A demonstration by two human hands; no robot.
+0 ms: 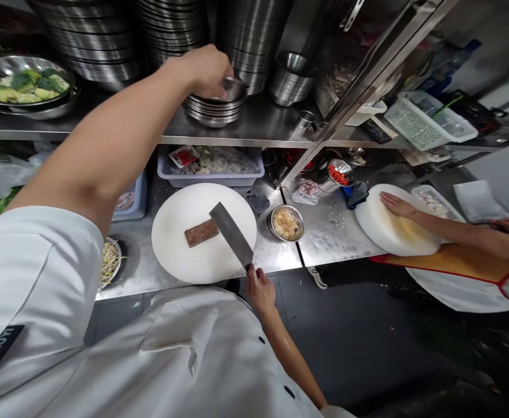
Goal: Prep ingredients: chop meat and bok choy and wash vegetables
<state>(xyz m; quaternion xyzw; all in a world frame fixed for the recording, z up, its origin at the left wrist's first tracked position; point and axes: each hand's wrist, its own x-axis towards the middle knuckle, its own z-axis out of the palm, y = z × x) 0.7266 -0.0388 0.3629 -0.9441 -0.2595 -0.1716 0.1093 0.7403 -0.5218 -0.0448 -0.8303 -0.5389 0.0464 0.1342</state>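
My left hand (210, 71) reaches up to the steel shelf, its fingers closed on the rim of the top bowl (235, 89) of a low stack of metal bowls (215, 113). Below, my right hand (260, 289) grips the handle of a cleaver (231, 235). The cleaver's blade lies over the right part of a round white cutting board (171, 203). A brown rectangular block of food (201, 233) rests on the board, just left of the blade tip.
Behind the board is a lavender tray (210, 181). A bowl of pale pieces (286, 223) stands right of it, a bowl of sprouts (109, 262) left. Tall bowl stacks (254, 40) line the shelf. At right, another person's hand (397, 205) rests on a second board (371, 223).
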